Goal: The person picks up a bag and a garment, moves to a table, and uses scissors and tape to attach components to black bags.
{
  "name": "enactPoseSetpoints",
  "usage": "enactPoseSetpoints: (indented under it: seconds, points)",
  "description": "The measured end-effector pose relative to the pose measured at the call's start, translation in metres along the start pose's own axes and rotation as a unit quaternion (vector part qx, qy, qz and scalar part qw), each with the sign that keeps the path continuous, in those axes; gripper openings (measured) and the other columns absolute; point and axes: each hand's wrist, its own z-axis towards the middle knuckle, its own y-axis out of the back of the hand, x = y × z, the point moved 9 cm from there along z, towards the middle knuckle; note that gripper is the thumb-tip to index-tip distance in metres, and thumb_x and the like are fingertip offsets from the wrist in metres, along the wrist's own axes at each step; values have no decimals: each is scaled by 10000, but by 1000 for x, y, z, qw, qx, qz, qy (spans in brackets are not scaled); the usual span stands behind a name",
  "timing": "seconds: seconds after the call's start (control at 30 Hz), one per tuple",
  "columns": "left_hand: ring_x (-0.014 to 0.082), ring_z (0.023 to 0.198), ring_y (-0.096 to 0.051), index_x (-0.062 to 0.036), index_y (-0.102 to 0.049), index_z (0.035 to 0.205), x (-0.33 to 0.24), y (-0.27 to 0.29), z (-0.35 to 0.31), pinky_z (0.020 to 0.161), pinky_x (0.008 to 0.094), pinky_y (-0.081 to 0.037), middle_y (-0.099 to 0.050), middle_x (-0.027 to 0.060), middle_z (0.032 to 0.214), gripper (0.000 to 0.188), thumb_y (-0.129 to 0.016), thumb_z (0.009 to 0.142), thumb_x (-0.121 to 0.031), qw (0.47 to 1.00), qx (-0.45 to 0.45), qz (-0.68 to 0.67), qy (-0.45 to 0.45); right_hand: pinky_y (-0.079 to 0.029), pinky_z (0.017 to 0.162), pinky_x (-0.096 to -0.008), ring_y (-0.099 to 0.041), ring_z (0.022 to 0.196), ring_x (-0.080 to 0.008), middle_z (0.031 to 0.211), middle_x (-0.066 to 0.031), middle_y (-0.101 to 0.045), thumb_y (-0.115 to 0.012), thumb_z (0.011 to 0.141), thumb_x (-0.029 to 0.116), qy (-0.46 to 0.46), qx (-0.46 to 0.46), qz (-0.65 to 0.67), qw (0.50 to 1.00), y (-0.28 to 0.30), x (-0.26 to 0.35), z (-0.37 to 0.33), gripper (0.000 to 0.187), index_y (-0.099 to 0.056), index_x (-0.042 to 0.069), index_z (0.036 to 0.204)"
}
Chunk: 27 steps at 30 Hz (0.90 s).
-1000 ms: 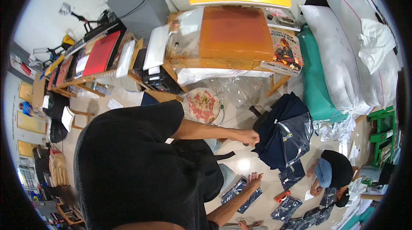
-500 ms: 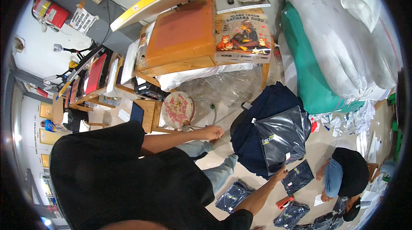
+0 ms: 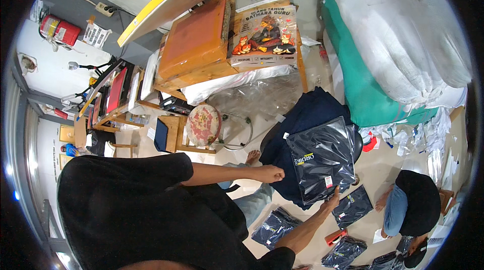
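Note:
A dark garment folded in a clear plastic bag (image 3: 322, 156), with a white-and-yellow print and a small white label, lies on a heap of navy cloth (image 3: 282, 154). At the bag's near corner, my right hand (image 3: 330, 201) grips the edge with its fingers. My left hand (image 3: 271, 173) is closed in a fist close to the left side of the navy heap, apart from the bag. Whether anything is inside that fist is hidden. Beneath the heap, a dark rounded seat edge shows at the right.
Bagged dark garments lie in stacks (image 3: 276, 226) on the floor, near a red tape dispenser (image 3: 336, 237). A person in black (image 3: 419, 200) crouches at the right. A round patterned stool (image 3: 203, 125), a heat press (image 3: 194, 33) and large white sacks (image 3: 388, 43) stand around.
My left hand has moved right and down toward the navy heap. The bagged garment has shifted slightly left and turned a little, with my right hand still at its edge.

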Motion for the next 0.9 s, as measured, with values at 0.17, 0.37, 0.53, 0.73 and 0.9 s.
enactPoseSetpoints:
  seconds: [0.17,0.37,0.53,0.73,0.9]
  points:
    - [303,1094,-616,30,-511,1270,-79,22,33,900,384,-481,-623,220,1166,592,-614,928,-442,997,-48,-44,-41,-446,723,-349,-575,805,-225,930,-111,-652,-742,847,354,297,-38,-220,929,-70,94,-77,405,-639,-6,999]
    - [348,1258,-506,79,-358,1405,-121,104,3,1054,370,-394,-495,291,1349,1024,-733,746,-609,961,-236,-112,96,-453,765,-502,-573,864,-458,941,-246,-619,-685,772,127,506,222,-331,765,-255,119,-252,269,-629,-21,990]
    - [214,1102,-588,34,-506,1322,-87,162,-76,958,312,-449,-619,166,1214,784,-792,769,-442,952,-292,-94,7,-465,824,-480,-579,938,-430,986,-207,-620,-649,750,9,456,333,-309,765,-317,105,-319,298,-628,-24,1045]
    - [159,1033,-585,32,-563,1259,-11,205,-174,903,317,-467,-653,124,1146,511,-701,888,-291,848,-450,-260,107,-368,1083,-383,-511,1279,-326,1273,-163,-610,-625,874,57,387,567,-225,691,-349,81,-419,373,-605,-5,1241]
    - [136,927,-610,37,-582,1201,23,212,-271,834,296,-488,-687,87,1029,422,-688,907,-247,777,-570,-222,148,-419,1004,-354,-597,1120,-244,1184,-143,-657,-605,935,125,161,467,-157,855,-308,42,-325,273,-645,-26,1160]
